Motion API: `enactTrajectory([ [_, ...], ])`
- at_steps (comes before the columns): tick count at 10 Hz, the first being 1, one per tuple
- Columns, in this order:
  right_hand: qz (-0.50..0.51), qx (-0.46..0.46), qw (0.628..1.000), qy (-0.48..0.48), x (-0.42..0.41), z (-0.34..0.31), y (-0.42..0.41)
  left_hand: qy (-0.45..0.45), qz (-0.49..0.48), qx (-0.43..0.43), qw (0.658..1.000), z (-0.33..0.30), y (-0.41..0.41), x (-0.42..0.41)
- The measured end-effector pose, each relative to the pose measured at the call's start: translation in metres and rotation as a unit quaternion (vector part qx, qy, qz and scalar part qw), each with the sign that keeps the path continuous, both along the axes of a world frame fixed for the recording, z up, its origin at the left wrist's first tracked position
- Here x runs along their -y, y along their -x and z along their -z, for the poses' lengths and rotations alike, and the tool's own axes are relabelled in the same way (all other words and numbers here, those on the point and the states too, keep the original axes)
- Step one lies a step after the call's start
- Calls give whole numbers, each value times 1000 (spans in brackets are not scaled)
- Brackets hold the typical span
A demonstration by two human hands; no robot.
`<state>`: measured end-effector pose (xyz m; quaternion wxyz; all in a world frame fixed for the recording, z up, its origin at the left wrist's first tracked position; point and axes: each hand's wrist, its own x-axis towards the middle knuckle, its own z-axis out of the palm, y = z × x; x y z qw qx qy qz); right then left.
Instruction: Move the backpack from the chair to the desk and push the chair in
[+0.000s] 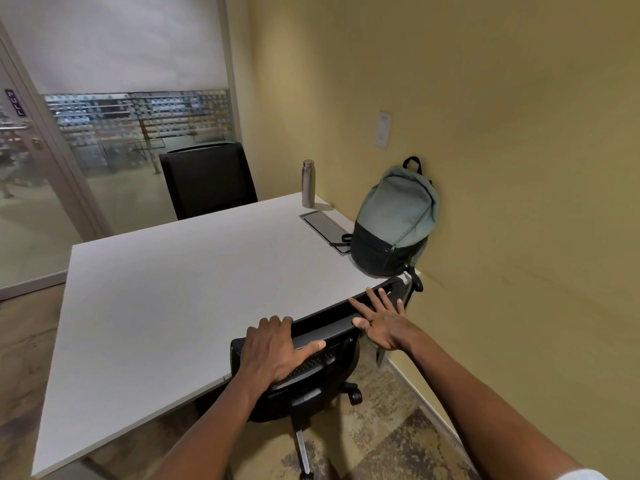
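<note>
Two bare forearms reach out to the chair (311, 362), which is the thing to judge everything else by. The left hand (273, 351) lies over the left part of the chair's top rail, fingers (273, 323) curled over the front edge and thumb laid along the back, so it grips the rail. The right hand (384, 323) is further along the same rail, spread flat and grasping nothing, palm on the rail as if only to shove. That split looks sensible: one hand steers, the other pushes. The chair's back stands right at the bench (180, 289) edge, seat hidden beneath, so I'd say it is nearly home. Beyond the chair, the backpack (394, 223) stands upright on the bench's corner, leaning on the wall (502, 133), already moved. A steel bottle (308, 183) stands further off.
</note>
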<state>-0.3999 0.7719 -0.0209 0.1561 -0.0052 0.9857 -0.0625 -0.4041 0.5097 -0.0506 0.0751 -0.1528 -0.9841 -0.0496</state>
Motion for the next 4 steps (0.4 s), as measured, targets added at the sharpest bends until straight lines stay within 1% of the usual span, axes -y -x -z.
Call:
enactTrajectory([
  [1, 46, -43, 998, 1, 13, 0, -20, -21, 19, 37, 999, -5, -4, 0],
  [2, 89, -106, 990, 14, 32, 5, -46, -65, 52, 70, 994, -7, -9, 11],
  [3, 122, -157, 979, 36, 59, 5, -77, -70, 94, 69, 991, -14, -23, 33],
  [4, 151, -204, 966, 41, 90, 4, -104, -73, 141, 48, 986, -22, -37, 57],
])
